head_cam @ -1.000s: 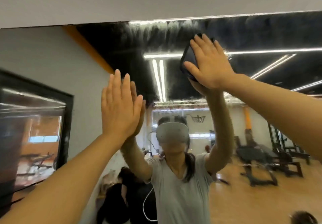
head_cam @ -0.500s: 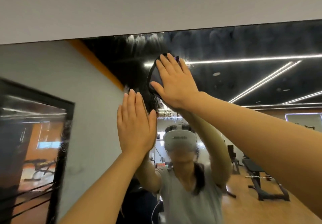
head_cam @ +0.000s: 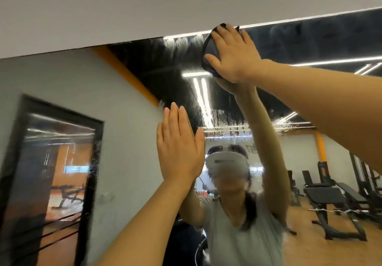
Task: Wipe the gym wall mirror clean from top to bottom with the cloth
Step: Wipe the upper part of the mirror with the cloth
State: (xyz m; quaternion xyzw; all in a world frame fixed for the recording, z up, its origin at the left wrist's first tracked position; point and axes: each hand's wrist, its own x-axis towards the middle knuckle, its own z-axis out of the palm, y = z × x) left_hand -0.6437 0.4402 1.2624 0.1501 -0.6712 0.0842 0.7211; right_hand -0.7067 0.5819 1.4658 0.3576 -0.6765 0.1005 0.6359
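Overhead, head view only: right hand (head_cam: pixel 233 54) flat against the mirror (head_cam: pixel 144 75), fingers straight and spread, palm pressing a dark cloth (head_cam: pixel 208 52) onto the glass. Cloth sits under the palm and fingers; its dark edge shows out past the thumb side and just above the fingertips. No pinch, no curl round it, just a flat press

Fingertips of that hand reach the mirror's top edge, where the glass meets the pale wall (head_cam: pixel 124 7) above. Cloth touches that same edge

Left of the cloth, along the top of the glass: pale smeary streaks. Below the pressing hand, droplets and thin runs down the glass, crossing the reflected ceiling lights

Left hand (head_cam: pixel 177 147) lower and to the left of the cloth hand, well apart from it. Open, fingers straight and together, thumb out, palm toward the glass. It holds nothing. It appears to lie flat on the mirror, meeting its own reflection, though contact can't be told for sure

Both forearms bare, reaching up from the lower corners

In the reflection below the hands: the person in a grey top, white headset (head_cam: pixel 226 163) worn. Right of that, black weight benches (head_cam: pixel 330 201) on an orange floor. Far left, a dark-framed doorway (head_cam: pixel 53 162) in a grey wall
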